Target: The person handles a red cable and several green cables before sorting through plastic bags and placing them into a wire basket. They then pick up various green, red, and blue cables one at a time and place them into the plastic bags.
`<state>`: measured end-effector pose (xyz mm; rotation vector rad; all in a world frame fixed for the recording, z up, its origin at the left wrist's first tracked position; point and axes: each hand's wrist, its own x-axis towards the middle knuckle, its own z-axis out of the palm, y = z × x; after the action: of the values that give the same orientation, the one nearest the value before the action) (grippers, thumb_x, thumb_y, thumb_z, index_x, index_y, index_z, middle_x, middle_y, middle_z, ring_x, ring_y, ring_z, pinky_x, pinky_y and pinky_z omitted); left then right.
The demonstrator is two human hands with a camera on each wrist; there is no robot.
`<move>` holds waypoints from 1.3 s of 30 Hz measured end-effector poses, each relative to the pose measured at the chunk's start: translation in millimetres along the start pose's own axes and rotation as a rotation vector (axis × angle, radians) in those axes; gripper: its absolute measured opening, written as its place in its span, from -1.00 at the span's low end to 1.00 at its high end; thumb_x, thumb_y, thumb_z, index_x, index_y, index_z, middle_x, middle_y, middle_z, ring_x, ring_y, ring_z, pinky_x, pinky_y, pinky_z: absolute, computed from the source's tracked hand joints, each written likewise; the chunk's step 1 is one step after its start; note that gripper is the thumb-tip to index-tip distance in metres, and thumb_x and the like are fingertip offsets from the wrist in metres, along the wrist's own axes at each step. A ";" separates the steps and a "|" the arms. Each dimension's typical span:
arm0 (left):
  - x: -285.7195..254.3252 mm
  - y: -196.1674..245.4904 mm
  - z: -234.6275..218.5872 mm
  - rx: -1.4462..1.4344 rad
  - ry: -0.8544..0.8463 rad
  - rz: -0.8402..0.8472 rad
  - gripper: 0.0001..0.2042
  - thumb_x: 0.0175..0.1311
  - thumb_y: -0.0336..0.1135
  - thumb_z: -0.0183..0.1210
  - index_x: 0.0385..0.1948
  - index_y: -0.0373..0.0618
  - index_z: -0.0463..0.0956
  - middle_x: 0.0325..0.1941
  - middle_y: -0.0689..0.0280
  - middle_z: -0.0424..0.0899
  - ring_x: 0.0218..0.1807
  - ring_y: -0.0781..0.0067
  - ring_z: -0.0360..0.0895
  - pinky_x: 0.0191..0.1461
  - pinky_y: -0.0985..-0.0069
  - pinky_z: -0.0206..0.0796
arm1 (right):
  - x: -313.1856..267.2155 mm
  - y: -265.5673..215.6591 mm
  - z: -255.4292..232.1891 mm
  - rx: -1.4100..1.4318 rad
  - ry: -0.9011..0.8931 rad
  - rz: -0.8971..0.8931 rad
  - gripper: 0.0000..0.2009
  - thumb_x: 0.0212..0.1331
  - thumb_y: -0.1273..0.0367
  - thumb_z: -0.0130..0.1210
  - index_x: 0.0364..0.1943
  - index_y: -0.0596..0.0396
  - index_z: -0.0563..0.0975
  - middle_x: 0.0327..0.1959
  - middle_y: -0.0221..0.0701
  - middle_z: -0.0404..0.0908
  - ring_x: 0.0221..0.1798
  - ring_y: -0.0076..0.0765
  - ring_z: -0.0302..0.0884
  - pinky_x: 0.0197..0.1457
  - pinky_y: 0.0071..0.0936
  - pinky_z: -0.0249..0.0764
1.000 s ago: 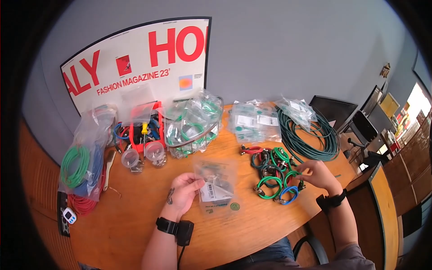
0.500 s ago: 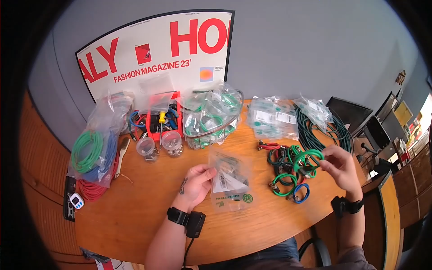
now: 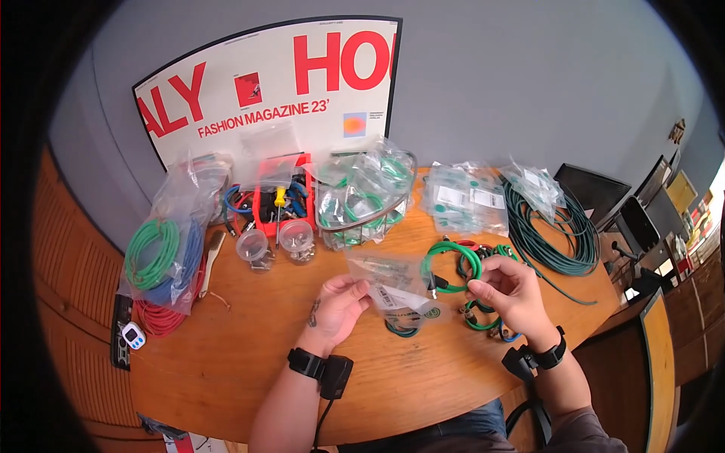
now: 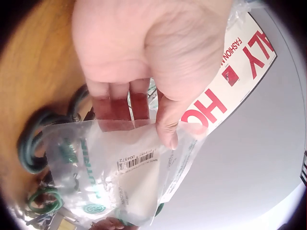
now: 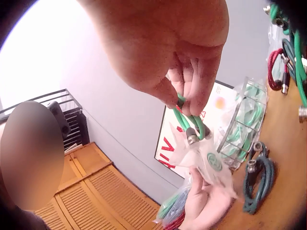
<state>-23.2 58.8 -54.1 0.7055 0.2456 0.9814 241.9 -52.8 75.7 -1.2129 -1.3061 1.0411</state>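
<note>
Over the front middle of the table, my left hand (image 3: pixel 337 308) pinches a clear plastic bag (image 4: pixel 98 165) by its edge, thumb across the top. A white barcode label (image 4: pixel 135 165) and green print show on the bag. My right hand (image 3: pixel 516 293) holds a looped green cable (image 3: pixel 476 264) between thumb and fingers, close beside the bag. Metal-ended connectors (image 5: pixel 192 136) hang from this loop and overlap the bag in the right wrist view. Below the bag, a dark green coiled cable (image 5: pixel 259 184) lies on the table. More coiled cables (image 3: pixel 478 321) lie partly hidden behind my right hand.
At the back stand a wire basket (image 3: pixel 355 226) of bagged green cables, a red bin (image 3: pixel 264 215) and two clear jars (image 3: pixel 296 240). Bagged cables (image 3: pixel 151 253) lie left. Flat labelled bags (image 3: pixel 467 208) and a large dark green cable coil (image 3: pixel 555 257) lie back right.
My right hand has picked the green cable loop from the pile and brought it left, up to the bag. My left hand keeps hold of the bag, now tilted. The head view has shifted right.
</note>
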 end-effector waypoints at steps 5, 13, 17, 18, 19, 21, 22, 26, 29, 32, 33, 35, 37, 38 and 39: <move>0.9 1.8 4.5 0.012 0.003 0.030 -0.83 0.29 -0.44 0.20 -0.12 -0.14 0.62 0.03 0.20 0.65 0.13 0.24 0.53 0.25 0.18 0.33 | 1.5 18.1 11.9 0.100 -0.006 0.037 -0.83 0.23 0.56 0.18 -0.12 0.25 0.49 -0.23 -0.37 0.65 -0.16 -0.49 0.66 -0.07 -0.58 0.58; 3.5 1.1 9.6 0.104 -0.020 0.051 -0.76 0.29 -0.49 0.16 -0.01 -0.20 0.55 0.04 0.19 0.64 0.14 0.27 0.53 0.26 0.22 0.34 | 7.2 35.9 26.2 0.048 -0.040 0.028 -0.83 0.20 0.59 0.20 -0.13 0.27 0.54 -0.25 -0.38 0.68 -0.16 -0.52 0.66 -0.06 -0.61 0.56; 1.2 8.8 23.4 0.148 0.000 -0.024 -0.65 0.28 -0.52 0.13 0.11 -0.24 0.44 0.10 0.18 0.60 0.16 0.28 0.52 0.28 0.23 0.33 | 11.8 29.2 26.3 0.046 -0.052 0.040 -0.82 0.19 0.56 0.23 -0.14 0.29 0.56 -0.27 -0.37 0.69 -0.19 -0.54 0.65 -0.08 -0.62 0.56; 1.2 9.1 24.8 0.162 0.000 -0.038 -0.62 0.27 -0.54 0.13 0.15 -0.26 0.41 0.14 0.18 0.57 0.17 0.28 0.52 0.28 0.23 0.32 | 14.6 23.9 24.0 0.017 -0.071 0.077 -0.82 0.19 0.54 0.24 -0.14 0.30 0.56 -0.28 -0.37 0.69 -0.21 -0.55 0.65 -0.09 -0.62 0.56; 1.3 8.0 24.0 0.163 0.002 -0.036 -0.62 0.27 -0.54 0.13 0.15 -0.26 0.41 0.14 0.18 0.57 0.17 0.28 0.52 0.28 0.23 0.32 | 16.9 18.5 22.9 -0.012 -0.089 0.114 -0.81 0.19 0.53 0.24 -0.14 0.30 0.57 -0.28 -0.37 0.69 -0.22 -0.56 0.65 -0.10 -0.63 0.55; 1.6 5.6 22.1 0.142 0.014 -0.062 -0.61 0.31 -0.49 0.13 0.17 -0.22 0.39 0.14 0.16 0.58 0.16 0.31 0.53 0.27 0.32 0.34 | 20.4 12.9 24.0 0.004 -0.083 0.138 -0.81 0.20 0.51 0.24 -0.13 0.31 0.58 -0.29 -0.37 0.70 -0.24 -0.59 0.64 -0.13 -0.64 0.55; 1.4 6.5 23.3 0.142 0.015 -0.060 -0.61 0.31 -0.49 0.13 0.17 -0.22 0.39 0.14 0.16 0.58 0.16 0.31 0.53 0.27 0.32 0.34 | 22.5 12.1 23.4 -0.044 -0.083 0.131 -0.80 0.20 0.52 0.23 -0.12 0.31 0.58 -0.28 -0.38 0.70 -0.23 -0.59 0.64 -0.12 -0.64 0.55; 0.8 12.4 33.7 0.007 0.007 -0.079 -0.63 0.45 -0.27 0.00 0.21 -0.21 0.36 0.14 0.15 0.57 0.20 0.26 0.51 0.29 0.25 0.32 | 31.1 23.9 30.3 -0.100 -0.028 -0.001 -0.79 0.20 0.53 0.22 -0.09 0.32 0.57 -0.25 -0.39 0.70 -0.19 -0.58 0.65 -0.08 -0.62 0.56; 1.9 13.4 35.3 -0.042 0.013 -0.076 -0.59 0.51 -0.13 -0.08 0.23 -0.19 0.34 0.13 0.15 0.57 0.19 0.23 0.52 0.28 0.21 0.34 | 34.5 27.0 38.5 -0.034 -0.077 -0.012 -0.80 0.20 0.55 0.20 -0.10 0.32 0.57 -0.21 -0.36 0.69 -0.14 -0.53 0.66 -0.05 -0.60 0.56; 1.3 13.7 36.5 -0.003 0.000 -0.058 -0.56 0.51 -0.06 -0.09 0.22 -0.18 0.34 0.13 0.17 0.57 0.17 0.24 0.53 0.26 0.22 0.36 | 38.3 26.8 44.4 0.057 -0.143 0.054 -0.79 0.21 0.56 0.18 -0.08 0.32 0.54 -0.21 -0.33 0.69 -0.12 -0.48 0.67 -0.04 -0.56 0.58; 0.9 13.7 36.9 0.009 0.005 -0.044 -0.56 0.51 -0.04 -0.09 0.22 -0.18 0.35 0.12 0.18 0.57 0.16 0.25 0.54 0.25 0.23 0.38 | 39.5 26.1 46.6 0.059 -0.144 0.054 -0.79 0.21 0.56 0.18 -0.08 0.32 0.54 -0.21 -0.33 0.69 -0.12 -0.48 0.67 -0.04 -0.56 0.58; 0.5 13.8 36.6 0.023 0.011 -0.032 -0.56 0.50 -0.04 -0.07 0.21 -0.17 0.36 0.12 0.19 0.57 0.16 0.27 0.54 0.24 0.24 0.38 | 42.3 23.0 50.1 0.186 -0.152 0.076 -0.79 0.22 0.57 0.17 -0.08 0.30 0.50 -0.25 -0.33 0.69 -0.13 -0.46 0.67 -0.02 -0.54 0.59; 0.8 12.8 35.0 0.036 0.015 -0.018 -0.57 0.49 -0.04 -0.06 0.20 -0.16 0.37 0.12 0.20 0.57 0.16 0.28 0.53 0.24 0.26 0.39 | 45.6 20.1 51.4 0.177 -0.186 0.086 -0.78 0.21 0.57 0.18 -0.08 0.29 0.48 -0.26 -0.33 0.68 -0.13 -0.46 0.67 -0.02 -0.53 0.59; 1.4 10.9 32.7 0.038 0.028 -0.011 -0.57 0.49 -0.05 -0.04 0.19 -0.15 0.38 0.12 0.21 0.57 0.17 0.30 0.53 0.24 0.27 0.39 | 47.3 18.4 51.9 0.168 -0.219 0.098 -0.77 0.21 0.57 0.18 -0.08 0.28 0.47 -0.27 -0.33 0.68 -0.14 -0.46 0.67 -0.02 -0.52 0.60; 2.1 9.4 29.6 0.040 0.040 -0.004 -0.58 0.49 -0.05 -0.03 0.19 -0.15 0.38 0.12 0.22 0.57 0.17 0.32 0.52 0.24 0.27 0.39 | 49.5 15.2 52.2 0.169 -0.220 0.096 -0.77 0.21 0.57 0.18 -0.08 0.28 0.47 -0.27 -0.33 0.68 -0.14 -0.46 0.67 -0.02 -0.52 0.60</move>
<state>-13.8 51.0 -25.4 0.7217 0.3024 0.9894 193.3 0.6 61.5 -1.0640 -1.3059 1.3579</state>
